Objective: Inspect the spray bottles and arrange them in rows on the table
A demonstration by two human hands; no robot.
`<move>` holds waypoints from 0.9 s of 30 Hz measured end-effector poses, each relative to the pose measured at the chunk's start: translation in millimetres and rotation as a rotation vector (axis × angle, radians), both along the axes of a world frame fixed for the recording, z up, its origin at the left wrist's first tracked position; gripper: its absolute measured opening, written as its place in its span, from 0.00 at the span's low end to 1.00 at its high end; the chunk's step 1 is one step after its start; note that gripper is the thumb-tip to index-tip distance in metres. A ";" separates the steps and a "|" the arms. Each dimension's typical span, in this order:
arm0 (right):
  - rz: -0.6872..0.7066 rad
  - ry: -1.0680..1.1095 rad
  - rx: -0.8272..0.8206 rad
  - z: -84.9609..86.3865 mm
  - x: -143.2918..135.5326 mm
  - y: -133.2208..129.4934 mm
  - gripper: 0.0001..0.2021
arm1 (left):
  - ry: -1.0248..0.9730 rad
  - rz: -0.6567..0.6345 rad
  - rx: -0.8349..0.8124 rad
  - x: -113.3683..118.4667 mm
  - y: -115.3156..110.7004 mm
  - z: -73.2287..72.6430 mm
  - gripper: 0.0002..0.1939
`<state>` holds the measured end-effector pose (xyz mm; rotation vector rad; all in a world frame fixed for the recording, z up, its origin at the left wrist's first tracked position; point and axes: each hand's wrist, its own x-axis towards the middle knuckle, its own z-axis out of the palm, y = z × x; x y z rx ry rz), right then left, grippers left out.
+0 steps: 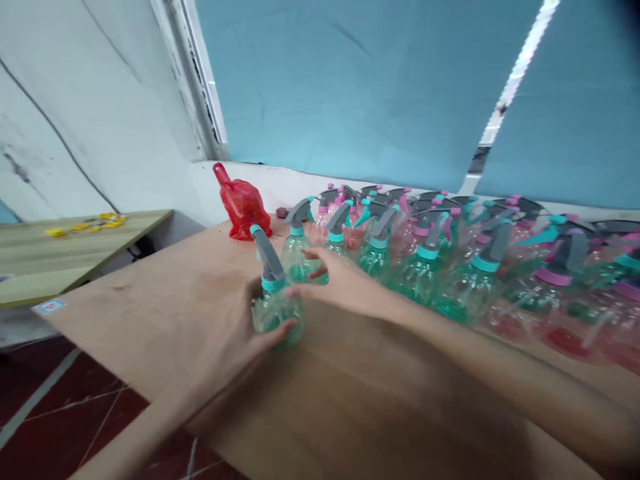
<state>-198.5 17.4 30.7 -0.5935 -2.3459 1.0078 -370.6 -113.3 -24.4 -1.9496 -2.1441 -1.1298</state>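
My left hand (240, 340) is wrapped round the lower body of a clear green spray bottle (275, 303), which has a grey trigger head and a teal collar and leans slightly left. Beside that bottle's upper right side is my right hand (345, 280), its thumb and fingers apart and curved, with nothing between them. The thumb comes close to the bottle; whether it touches I cannot tell. Just behind my right hand another green spray bottle (297, 253) stands upright, partly covered by the fingers.
Several rows of green and pink spray bottles (420, 283) fill the right and back of the wooden table (165, 300). A red plastic bag (245, 207) sits by the wall. At the far left, yellow pieces (107, 221) lie on another table (45, 253).
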 end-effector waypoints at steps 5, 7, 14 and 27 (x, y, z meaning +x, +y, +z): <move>-0.202 -0.041 0.057 -2.3 -36.7 22.0 0.38 | -0.105 0.135 0.051 -61.2 22.8 -0.7 0.30; -0.238 -0.054 0.051 -2.4 -50.2 26.8 0.38 | -0.098 0.160 0.055 -77.5 35.8 1.4 0.31; -0.296 -0.042 0.000 -9.6 -84.9 44.3 0.36 | -0.073 0.161 0.044 -106.9 81.4 4.2 0.32; -0.325 -0.011 0.030 -9.3 -98.7 58.4 0.21 | -0.087 0.113 0.089 -113.5 110.5 1.2 0.29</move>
